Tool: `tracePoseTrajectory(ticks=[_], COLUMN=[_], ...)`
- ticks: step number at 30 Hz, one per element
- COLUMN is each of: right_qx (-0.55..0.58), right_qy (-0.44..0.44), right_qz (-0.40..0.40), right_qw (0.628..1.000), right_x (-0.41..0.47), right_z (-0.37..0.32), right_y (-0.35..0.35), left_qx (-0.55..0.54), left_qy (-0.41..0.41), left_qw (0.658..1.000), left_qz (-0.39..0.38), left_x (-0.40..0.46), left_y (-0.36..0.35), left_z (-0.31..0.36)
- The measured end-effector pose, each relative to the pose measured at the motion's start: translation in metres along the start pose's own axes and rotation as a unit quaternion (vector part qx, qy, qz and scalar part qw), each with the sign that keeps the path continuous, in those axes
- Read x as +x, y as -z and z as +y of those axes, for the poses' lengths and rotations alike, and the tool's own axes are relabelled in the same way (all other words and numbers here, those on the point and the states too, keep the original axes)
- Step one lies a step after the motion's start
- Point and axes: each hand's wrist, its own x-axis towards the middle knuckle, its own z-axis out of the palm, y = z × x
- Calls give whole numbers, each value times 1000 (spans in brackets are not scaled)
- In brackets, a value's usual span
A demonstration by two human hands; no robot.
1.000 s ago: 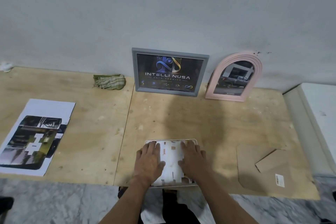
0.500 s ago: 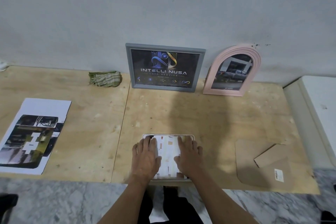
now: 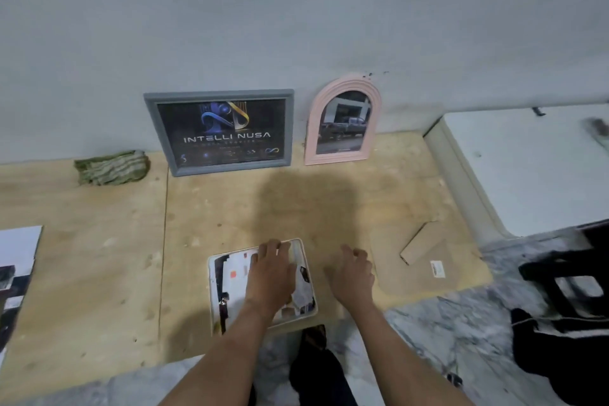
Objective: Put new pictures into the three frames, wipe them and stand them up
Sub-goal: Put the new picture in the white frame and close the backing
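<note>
While the left hand (image 3: pixel 272 277) lies flat, fingers spread, pressing the picture into the white frame (image 3: pixel 262 285) at the worktop's (image 3: pixel 99 241) near edge, the right hand (image 3: pixel 354 273) hovers loose and empty just beside it. The cardboard backing (image 3: pixel 425 260) lies further right of that empty grip, so the right hand is nearer, its long side running away from the person.

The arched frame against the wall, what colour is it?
Pale pink arched frame, clearest in the head view.

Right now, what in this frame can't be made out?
- White frame, head view: the picture inside is half hidden under the left hand.
- Printed sheets: cut off by the left edge.
- Dark object on the white surface: blurred, at the right edge.
- Right hand: motion-blurred.
</note>
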Motion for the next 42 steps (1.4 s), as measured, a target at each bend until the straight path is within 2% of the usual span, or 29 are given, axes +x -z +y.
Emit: tracePoseTrajectory(ticks=[5, 9, 14, 20, 24, 27, 31, 36, 42], right_qx=[51, 67, 19, 55, 171, 279, 402, 425, 371], right_qy=[-63, -131, -176, -182, -187, -216, -220, -153, -66], right_qz=[25, 54, 30, 57, 65, 38, 32, -19, -66], right_qw=[996, 988, 984, 980, 965, 935, 888, 892, 924], right_x=[31, 56, 79, 86, 85, 77, 52, 24, 4], right_z=[77, 147, 218, 239, 244, 246, 218, 151, 52], right_y=[45, 79, 98, 89, 86, 85, 77, 56, -16], left_qx=[-128, -126, -135, -161, -223, -249, -318, -429, -399], left_qy=[7, 48, 103, 147, 210, 238, 292, 359, 408], left_qw=[990, 986, 979, 967, 939, 927, 900, 828, 815], left_qz=[-66, -98, -116, -132, -155, -148, -61, 33, 97], left_x=[29, 48, 58, 62, 64, 59, 36, -2, -63], left_y=[-21, -45, -69, -82, -78, -68, -48, -11, 8], left_z=[72, 125, 168, 189, 194, 184, 146, 85, -38])
